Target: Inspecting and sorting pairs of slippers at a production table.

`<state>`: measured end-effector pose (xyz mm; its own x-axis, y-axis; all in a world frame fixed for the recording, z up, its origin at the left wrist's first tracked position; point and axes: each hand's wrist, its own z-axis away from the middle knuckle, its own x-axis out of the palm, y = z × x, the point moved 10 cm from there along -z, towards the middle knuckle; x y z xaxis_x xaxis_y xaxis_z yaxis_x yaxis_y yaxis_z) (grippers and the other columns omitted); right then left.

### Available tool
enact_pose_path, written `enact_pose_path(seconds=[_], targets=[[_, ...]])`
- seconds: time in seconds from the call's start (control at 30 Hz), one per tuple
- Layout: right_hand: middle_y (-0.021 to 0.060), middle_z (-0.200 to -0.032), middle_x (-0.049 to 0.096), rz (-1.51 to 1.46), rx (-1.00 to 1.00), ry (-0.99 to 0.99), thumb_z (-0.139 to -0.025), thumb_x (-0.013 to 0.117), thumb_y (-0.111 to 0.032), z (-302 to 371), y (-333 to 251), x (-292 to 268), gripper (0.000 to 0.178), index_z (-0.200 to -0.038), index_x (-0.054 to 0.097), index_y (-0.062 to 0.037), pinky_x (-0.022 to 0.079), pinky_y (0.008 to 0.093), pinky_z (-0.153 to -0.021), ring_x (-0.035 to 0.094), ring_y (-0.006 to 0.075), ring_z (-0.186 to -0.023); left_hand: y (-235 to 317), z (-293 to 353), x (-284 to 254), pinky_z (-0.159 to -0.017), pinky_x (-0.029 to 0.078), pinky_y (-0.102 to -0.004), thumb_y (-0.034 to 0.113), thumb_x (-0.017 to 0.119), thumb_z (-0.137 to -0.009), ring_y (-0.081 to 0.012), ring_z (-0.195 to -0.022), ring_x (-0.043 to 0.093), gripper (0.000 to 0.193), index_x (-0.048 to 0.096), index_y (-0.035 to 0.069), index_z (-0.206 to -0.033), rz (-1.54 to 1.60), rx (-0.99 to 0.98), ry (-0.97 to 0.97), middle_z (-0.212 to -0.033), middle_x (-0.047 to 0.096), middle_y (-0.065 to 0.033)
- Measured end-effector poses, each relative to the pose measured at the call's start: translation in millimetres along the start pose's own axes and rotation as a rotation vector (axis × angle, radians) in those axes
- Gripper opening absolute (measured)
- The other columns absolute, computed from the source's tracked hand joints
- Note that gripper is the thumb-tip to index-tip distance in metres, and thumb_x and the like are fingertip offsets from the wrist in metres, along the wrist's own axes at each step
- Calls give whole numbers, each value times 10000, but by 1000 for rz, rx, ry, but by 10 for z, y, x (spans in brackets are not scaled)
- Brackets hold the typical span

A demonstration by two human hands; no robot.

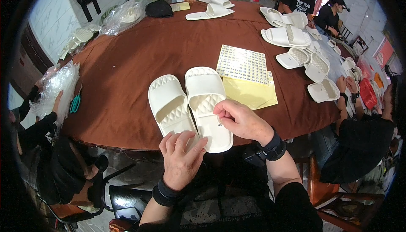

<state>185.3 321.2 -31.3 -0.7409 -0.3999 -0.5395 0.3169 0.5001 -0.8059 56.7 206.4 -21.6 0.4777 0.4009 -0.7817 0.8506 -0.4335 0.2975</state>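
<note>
Two white slide slippers lie side by side before me on the brown cloth, heels toward me. My left hand (182, 158) rests on the heel of the left slipper (169, 105), fingers spread, with the thumb reaching the edge of the right slipper (206, 88). Over the right slipper's footbed, beside a small dark printed mark, my right hand (243, 120) is closed in a pinch. Whatever its fingertips hold, if anything, is too small to make out. Just beyond that hand lies a sheet of small round labels (242, 64), partly over a yellow backing sheet (251, 93).
More white slippers (287, 36) line the table's right side. Teal scissors (75, 104) lie at the left edge near clear plastic bags (59, 88). A black cap (159, 8) sits at the far side. Other people work around the brown-covered table (122, 71).
</note>
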Motion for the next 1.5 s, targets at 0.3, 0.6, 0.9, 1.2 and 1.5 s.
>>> enact_pose_path(seconds=[0.3,0.6,0.9,1.2,1.5], targets=[[119,-959,589,-7,-26,-25,-871,591,16,-17,3,34,192,-1061,570,-1,520,323,-777,621,212,-841,-43,-4,1,-1033,359,-502,128,777,-740,-308,-1138,502,371,715,192,-1101,-10,3,40,-1191,575,-64],[56,-868,579,41,28,5,-863,637,26,18,14,-12,212,-1068,589,2,490,262,-727,562,123,-784,-54,55,-73,-1006,391,-478,152,771,-730,-261,-1102,533,404,703,224,-1122,71,26,159,-1175,593,-48],[8,-819,559,42,64,13,-888,624,9,25,55,29,170,-1054,585,0,461,244,-683,510,92,-735,-63,128,-78,-1030,383,-476,166,766,-742,-257,-1125,538,427,675,227,-1155,111,43,155,-1186,577,-46],[48,-859,572,39,26,-10,-875,624,9,-21,67,57,186,-1056,585,-1,482,263,-709,553,125,-764,-92,86,-101,-1027,379,-471,183,768,-760,-260,-1121,537,425,673,217,-1173,79,41,140,-1192,582,-47],[131,-949,581,61,-101,13,-858,602,5,1,-18,13,181,-1036,577,-20,518,338,-780,618,247,-847,189,-124,-591,-982,371,-450,185,766,-792,-322,-1143,513,392,667,106,-1163,185,116,-58,-1218,561,-116]])
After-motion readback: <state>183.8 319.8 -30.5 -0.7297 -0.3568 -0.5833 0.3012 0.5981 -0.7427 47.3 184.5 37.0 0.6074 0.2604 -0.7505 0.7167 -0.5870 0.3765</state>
